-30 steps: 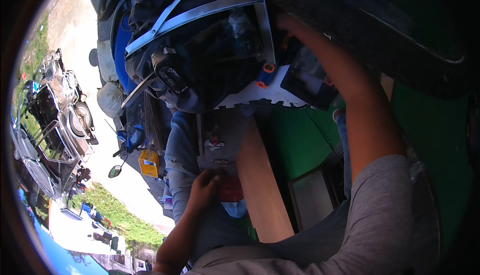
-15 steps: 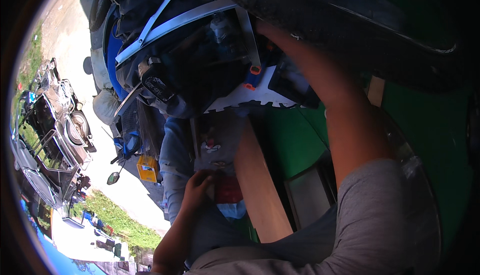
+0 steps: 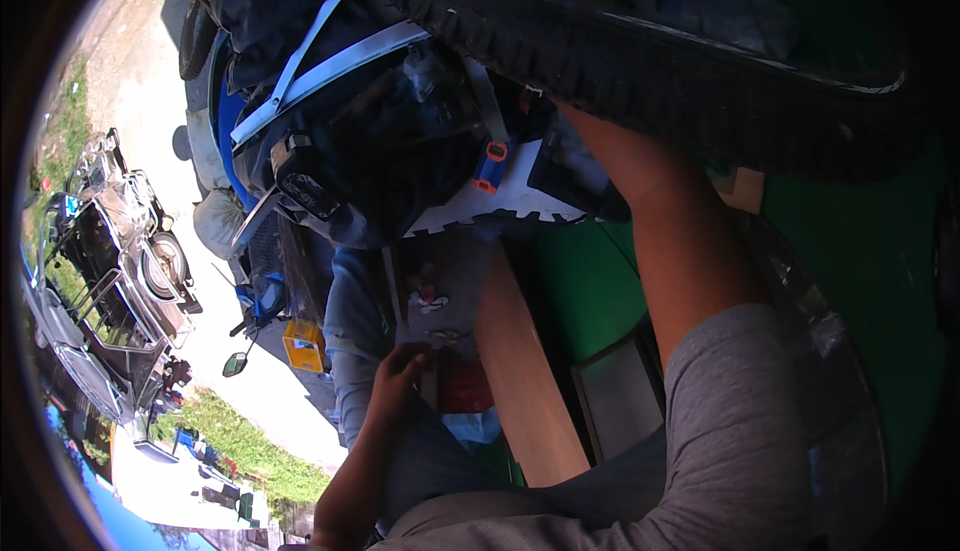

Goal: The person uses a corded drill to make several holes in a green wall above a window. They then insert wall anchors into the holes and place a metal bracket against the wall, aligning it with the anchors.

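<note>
A black knobbly tyre (image 3: 620,66) spans the top right. My right forearm (image 3: 655,176) reaches up to it, and its hand is hidden behind the tyre. My left hand (image 3: 400,366) rests by my left knee with fingers curled; I cannot make out what is in them. Close to that hand lie a red item (image 3: 465,386) and a light-blue bag or cloth (image 3: 470,426). Left of the tyre are pale metal bars (image 3: 330,66) and a dark battery-type tool (image 3: 300,181). A blue and orange spirit level or similar tool (image 3: 492,166) lies on a white mat (image 3: 470,206).
A long wooden board (image 3: 525,381) stands between my legs, beside a dark-framed grey panel (image 3: 618,396). The floor (image 3: 590,281) is green. Outside at left are a yellow crate (image 3: 303,346), a blue mirror-bearing vehicle part (image 3: 262,296) and a parked motorbike with a metal frame (image 3: 120,261).
The tyre has come down and left, covering more of the metal bars. My right forearm has shifted down with it. My left hand stays by the knee; the view has moved slightly.
</note>
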